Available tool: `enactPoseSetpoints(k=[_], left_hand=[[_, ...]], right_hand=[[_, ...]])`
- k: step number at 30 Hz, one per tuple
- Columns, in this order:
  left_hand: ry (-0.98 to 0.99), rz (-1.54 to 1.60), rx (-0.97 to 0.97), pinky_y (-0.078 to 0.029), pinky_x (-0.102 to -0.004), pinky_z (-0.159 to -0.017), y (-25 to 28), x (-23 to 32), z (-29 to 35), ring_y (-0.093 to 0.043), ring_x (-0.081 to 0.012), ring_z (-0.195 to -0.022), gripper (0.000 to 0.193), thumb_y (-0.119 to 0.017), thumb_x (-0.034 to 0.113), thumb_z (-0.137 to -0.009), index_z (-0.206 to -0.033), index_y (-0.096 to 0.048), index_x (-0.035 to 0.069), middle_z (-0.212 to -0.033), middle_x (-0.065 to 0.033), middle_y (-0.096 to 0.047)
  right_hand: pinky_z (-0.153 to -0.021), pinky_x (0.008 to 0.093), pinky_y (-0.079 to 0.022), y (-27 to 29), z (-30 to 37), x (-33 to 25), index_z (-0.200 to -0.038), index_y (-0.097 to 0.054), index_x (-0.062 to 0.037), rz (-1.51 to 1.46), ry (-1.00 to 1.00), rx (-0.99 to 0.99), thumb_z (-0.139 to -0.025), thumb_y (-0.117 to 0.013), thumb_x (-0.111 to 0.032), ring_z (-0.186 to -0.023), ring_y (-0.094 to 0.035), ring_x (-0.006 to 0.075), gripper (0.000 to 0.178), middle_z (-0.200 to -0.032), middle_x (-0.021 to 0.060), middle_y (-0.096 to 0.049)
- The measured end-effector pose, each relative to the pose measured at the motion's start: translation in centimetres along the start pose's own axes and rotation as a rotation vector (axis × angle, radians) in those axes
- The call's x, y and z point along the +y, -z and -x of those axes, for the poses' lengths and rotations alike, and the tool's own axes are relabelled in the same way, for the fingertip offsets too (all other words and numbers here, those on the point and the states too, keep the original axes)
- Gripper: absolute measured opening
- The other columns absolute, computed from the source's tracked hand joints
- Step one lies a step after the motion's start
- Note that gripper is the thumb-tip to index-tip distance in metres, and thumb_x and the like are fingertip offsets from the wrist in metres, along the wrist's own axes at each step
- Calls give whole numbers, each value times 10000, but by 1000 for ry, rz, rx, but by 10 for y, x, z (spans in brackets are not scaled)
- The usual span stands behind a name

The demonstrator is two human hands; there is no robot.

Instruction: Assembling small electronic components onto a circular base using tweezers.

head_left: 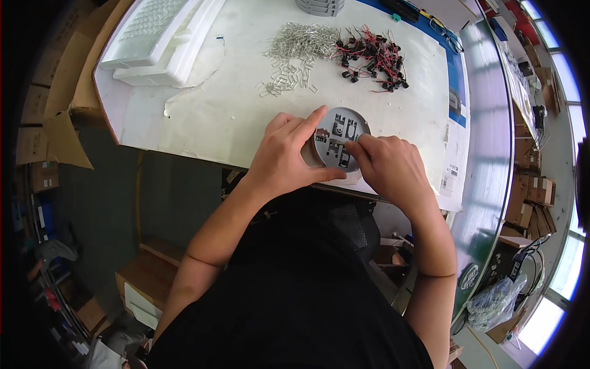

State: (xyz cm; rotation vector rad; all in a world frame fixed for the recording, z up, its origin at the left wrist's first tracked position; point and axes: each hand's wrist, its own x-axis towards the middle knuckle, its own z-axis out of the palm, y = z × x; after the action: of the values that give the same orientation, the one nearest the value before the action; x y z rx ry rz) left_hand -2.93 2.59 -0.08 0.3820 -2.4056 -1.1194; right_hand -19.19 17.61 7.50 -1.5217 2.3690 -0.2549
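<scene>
A pale-topped worktable fills the upper middle of the frame, in a workroom with bright windows along the right edge. At its near edge, in the centre of the frame, is a round grey housing, its open face turned up and showing dark slots and fittings. The left hand has its thumb and index finger spread wide and clamped around the housing's left side, the index at the upper rim and the thumb at the lower. The right hand is curled at the right rim, its thumb tip over the open face, thumb and forefinger close together; whether they pinch a small part or only press on the housing, I cannot tell.

Beyond the hands, toward the top centre, lies a loose heap of clear U-shaped pieces; touching it on the right is a tangle of black parts with red and black wires. Stacked grey rings stand at the top edge. White foam trays sit upper left, beside an open cardboard box. A clear plastic bag hangs lower right.
</scene>
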Motion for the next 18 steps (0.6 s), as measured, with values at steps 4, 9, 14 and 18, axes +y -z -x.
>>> enactPoseSetpoints(k=[4,9,14,18], left_hand=[[-70,-78,45,-530,-433,-897,-1,-3,-2,-650,-313,-943,1061,-981,482,-657,-1502,-562,-6,-989,-120,-700],[-65,-74,36,-520,-440,-918,-1,-3,-2,-648,-302,-920,1066,-966,516,-664,-1503,-563,-4,-966,-104,-698],[-73,-67,24,-512,-449,-942,-1,-5,-2,-659,-300,-938,1072,-958,523,-675,-1518,-550,1,-976,-100,-702],[-81,-85,16,-512,-450,-949,-2,-5,-1,-670,-299,-956,1081,-953,524,-684,-1533,-532,3,-992,-99,-704]], right_hand=[[-601,530,-522,-2,-3,-4,-797,-694,-62,13,1,-1,-1051,-627,-364,-639,-667,429,400,-674,182,-680],[-603,526,-523,-5,-5,-5,-795,-690,-63,-13,9,5,-1050,-627,-360,-646,-668,425,397,-675,177,-679],[-604,524,-524,-7,-7,1,-797,-691,-66,-47,46,1,-1050,-627,-360,-649,-667,425,393,-672,177,-675],[-602,528,-523,-9,-8,4,-800,-692,-67,-82,51,7,-1052,-624,-362,-645,-663,429,394,-668,181,-670]])
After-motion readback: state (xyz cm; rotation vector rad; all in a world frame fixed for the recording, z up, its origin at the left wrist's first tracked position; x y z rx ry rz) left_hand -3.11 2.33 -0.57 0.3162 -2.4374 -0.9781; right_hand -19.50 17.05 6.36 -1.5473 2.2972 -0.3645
